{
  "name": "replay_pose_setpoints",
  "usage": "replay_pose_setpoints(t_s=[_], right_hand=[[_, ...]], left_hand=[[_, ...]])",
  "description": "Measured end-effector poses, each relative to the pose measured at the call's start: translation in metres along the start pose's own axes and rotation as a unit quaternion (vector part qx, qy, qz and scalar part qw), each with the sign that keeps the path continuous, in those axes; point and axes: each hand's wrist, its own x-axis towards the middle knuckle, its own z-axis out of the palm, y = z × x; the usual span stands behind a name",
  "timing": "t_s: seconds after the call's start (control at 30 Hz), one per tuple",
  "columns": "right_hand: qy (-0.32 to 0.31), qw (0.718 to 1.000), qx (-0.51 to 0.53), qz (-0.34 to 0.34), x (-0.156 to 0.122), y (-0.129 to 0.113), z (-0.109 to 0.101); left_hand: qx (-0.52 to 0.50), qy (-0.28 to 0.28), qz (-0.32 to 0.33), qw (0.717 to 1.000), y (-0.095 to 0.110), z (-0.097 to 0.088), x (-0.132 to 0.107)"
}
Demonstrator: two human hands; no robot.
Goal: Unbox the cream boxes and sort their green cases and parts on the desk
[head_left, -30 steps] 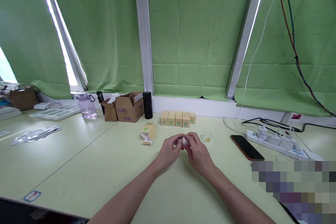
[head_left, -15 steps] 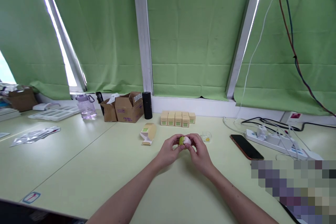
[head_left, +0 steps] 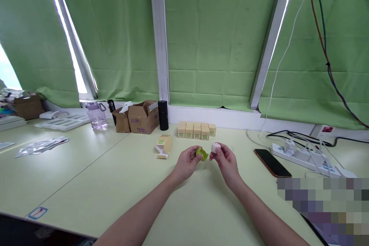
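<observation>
I'm pinching one green piece (head_left: 203, 155) in my left hand (head_left: 186, 162), one white piece (head_left: 215, 147) in my right hand (head_left: 229, 164) at the green's two o'clock, at least five small boxes (head_left: 197, 131) standing at its twelve, one opened carton (head_left: 165, 144) lying at its nine, my two forearms (head_left: 144, 207) angling inward.

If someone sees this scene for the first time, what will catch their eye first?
Large green blinds fill the background behind the table. In the middle, the left hand holds a yellow-green hollow piece and the right hand a white rounded piece, with a gap between the pieces. Beyond them, small tan boxes stand close together near the table's back edge.
</observation>
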Motion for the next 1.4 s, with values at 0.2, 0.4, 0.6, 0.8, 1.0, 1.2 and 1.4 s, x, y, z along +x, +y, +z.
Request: replay_pose_setpoints(t_s=[0.2,0.4,0.6,0.8,1.0,1.2,1.4], right_hand=[[-0.009,0.982,0.156,0.103,0.010,0.000,-0.016],[-0.029,0.980,0.161,0.111,0.008,-0.005,-0.015],[-0.036,0.985,0.130,0.105,0.005,-0.011,-0.013],[-0.030,0.989,0.123,0.082,0.004,-0.015,-0.010],[-0.010,1.000,-0.014,0.019,0.011,-0.017,-0.011],[0.033,0.977,-0.199,-0.067,0.051,-0.019,-0.023],[-0.071,0.827,-0.541,-0.137,0.084,-0.006,-0.044]], left_hand=[[-0.034,0.046,0.013,0.998,-0.011,-0.006,0.006],[-0.037,0.060,0.022,0.997,-0.010,-0.007,0.006],[-0.039,0.069,0.026,0.996,-0.010,-0.008,0.007],[-0.039,0.077,0.030,0.996,-0.012,-0.007,0.006],[-0.040,0.088,0.029,0.995,-0.015,-0.008,0.007],[-0.041,0.102,0.021,0.994,-0.018,-0.007,0.007],[-0.033,0.104,0.020,0.994,-0.019,-0.006,0.006]])
